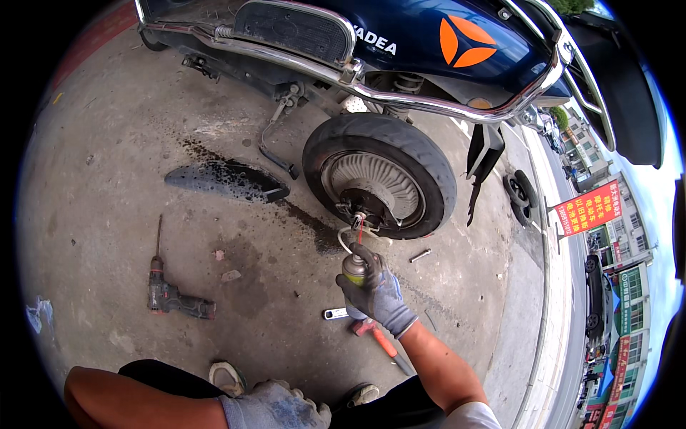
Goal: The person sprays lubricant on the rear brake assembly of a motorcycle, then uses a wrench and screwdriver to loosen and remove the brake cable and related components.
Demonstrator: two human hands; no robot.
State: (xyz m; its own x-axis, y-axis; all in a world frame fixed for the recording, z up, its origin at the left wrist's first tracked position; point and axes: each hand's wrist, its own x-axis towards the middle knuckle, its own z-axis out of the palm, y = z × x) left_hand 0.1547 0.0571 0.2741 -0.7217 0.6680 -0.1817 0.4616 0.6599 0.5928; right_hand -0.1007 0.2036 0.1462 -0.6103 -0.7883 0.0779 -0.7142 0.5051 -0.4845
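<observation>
My right hand, in a grey work glove, grips a spray can; its red straw points at the axle of the scooter's wheel. A pale cable loops beside the axle. Low in the view, my gloved left hand is by my knee, fingers curled, their contents hidden. Under the can lie a chrome tool and an orange-handled hammer. A bolt lies right of them, and a cordless drill with a long bit is on the ground to the left.
The blue scooter body with chrome rails spans the top. A dark panel lies on the wet-stained concrete. My shoes are below. At the right are spare tyres, a red sign, the kerb, road, cars and buildings.
</observation>
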